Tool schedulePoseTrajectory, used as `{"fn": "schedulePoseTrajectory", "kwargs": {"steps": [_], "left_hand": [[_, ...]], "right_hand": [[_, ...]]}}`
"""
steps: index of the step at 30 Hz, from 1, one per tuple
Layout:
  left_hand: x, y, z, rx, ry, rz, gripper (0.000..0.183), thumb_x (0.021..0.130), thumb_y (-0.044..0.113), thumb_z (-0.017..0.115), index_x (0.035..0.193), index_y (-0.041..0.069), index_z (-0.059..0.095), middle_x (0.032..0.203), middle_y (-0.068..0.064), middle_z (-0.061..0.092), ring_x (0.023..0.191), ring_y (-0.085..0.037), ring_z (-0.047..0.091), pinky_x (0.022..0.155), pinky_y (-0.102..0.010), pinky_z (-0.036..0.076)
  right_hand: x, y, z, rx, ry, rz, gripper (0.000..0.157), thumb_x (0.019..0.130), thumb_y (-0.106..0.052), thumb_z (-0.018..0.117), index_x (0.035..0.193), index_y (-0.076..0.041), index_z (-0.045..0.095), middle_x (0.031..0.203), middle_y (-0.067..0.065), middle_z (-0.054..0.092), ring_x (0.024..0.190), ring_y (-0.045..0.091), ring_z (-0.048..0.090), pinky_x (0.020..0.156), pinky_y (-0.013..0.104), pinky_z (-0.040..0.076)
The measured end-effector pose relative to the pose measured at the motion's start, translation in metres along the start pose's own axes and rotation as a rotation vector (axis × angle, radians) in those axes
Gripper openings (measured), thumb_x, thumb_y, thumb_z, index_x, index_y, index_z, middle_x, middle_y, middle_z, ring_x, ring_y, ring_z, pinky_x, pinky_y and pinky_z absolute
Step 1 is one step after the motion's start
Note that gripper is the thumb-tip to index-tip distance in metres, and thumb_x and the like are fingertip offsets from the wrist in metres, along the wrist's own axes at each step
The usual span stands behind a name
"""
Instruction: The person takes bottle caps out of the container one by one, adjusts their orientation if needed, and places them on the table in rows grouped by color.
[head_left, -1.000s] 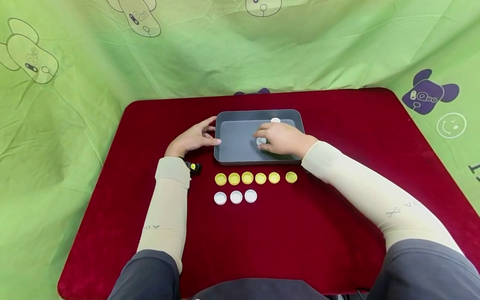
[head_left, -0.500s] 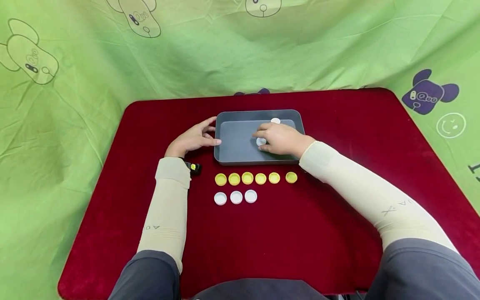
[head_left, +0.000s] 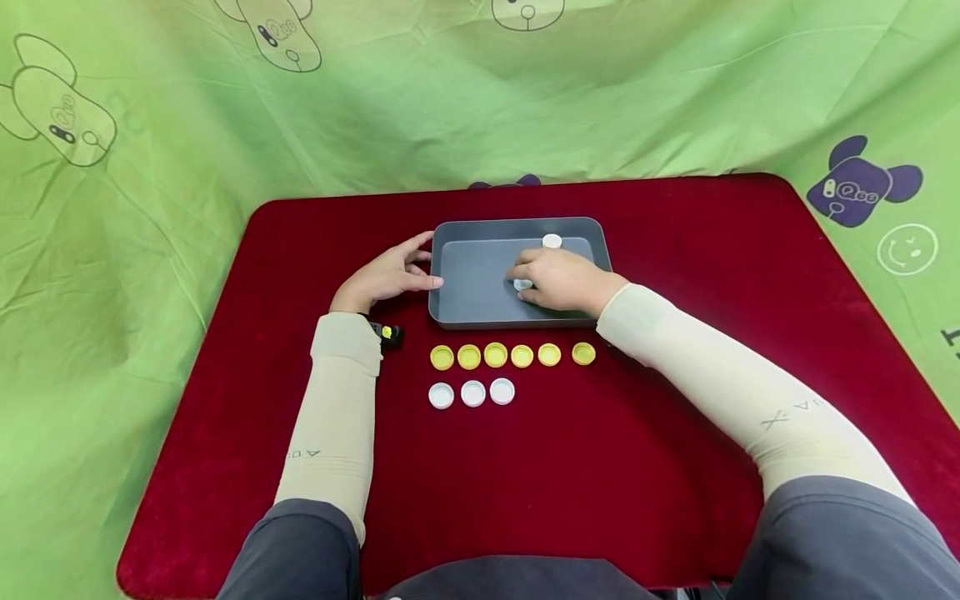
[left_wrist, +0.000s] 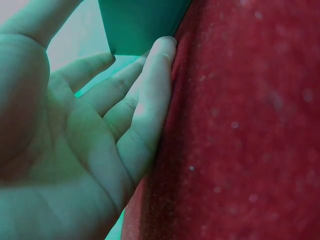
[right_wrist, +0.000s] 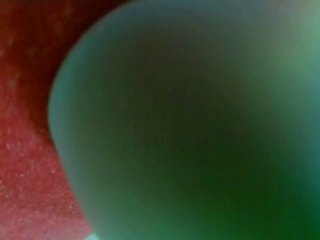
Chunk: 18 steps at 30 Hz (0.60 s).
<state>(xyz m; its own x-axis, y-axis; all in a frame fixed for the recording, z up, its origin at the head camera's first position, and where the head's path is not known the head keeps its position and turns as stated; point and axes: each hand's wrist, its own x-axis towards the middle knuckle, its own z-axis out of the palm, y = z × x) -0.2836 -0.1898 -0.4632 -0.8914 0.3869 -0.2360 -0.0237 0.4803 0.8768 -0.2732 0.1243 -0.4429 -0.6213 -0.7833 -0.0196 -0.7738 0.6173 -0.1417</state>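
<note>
A shallow grey tray (head_left: 474,313) lies on the red-covered table. My left hand (head_left: 386,273) rests at its left end, the thumb over the rim and the fingers along the outer wall. In the left wrist view, the left hand's fingers (left_wrist: 155,85) stretch fairly straight toward the tray's dark wall (left_wrist: 142,30). Inside the tray, my right hand (head_left: 564,277) pinches a white bottle cap (head_left: 522,285), partly covered by the fingers. Another white cap (head_left: 552,241) is behind that hand, near the tray's far wall. The right wrist view is mostly filled by a dark, blurred shape.
Several yellow bottle caps (head_left: 495,355) form a row in front of the tray, hollow side up. Nearer to me, three white caps (head_left: 473,393) line up below them. A small black device (head_left: 387,336) sits at the left wrist. Green cloth (head_left: 450,108) hangs behind the table.
My right forearm has shifted slightly to the left, while the hand stays at the white cap in the tray. The left hand and the rows of caps remain in place.
</note>
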Motion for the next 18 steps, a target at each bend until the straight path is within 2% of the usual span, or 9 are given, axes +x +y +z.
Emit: {"fn": "schedulePoseTrajectory", "kwargs": {"steps": [18], "left_hand": [[0.0004,-0.0002,-0.001,0.006,-0.003,-0.006,0.094,0.08,0.033,0.082,0.155,0.034,0.024,0.14,-0.007,0.046,0.103,-0.023,0.061,0.09,-0.039,0.046]], "right_hand": [[-0.0034,0.0004,0.0009,0.008,0.049,-0.046,0.026,0.091,-0.016,0.068,0.115,-0.007,0.071,0.111,0.008,0.064,0.104,0.024,0.061,0.09,0.042,0.049]]}}
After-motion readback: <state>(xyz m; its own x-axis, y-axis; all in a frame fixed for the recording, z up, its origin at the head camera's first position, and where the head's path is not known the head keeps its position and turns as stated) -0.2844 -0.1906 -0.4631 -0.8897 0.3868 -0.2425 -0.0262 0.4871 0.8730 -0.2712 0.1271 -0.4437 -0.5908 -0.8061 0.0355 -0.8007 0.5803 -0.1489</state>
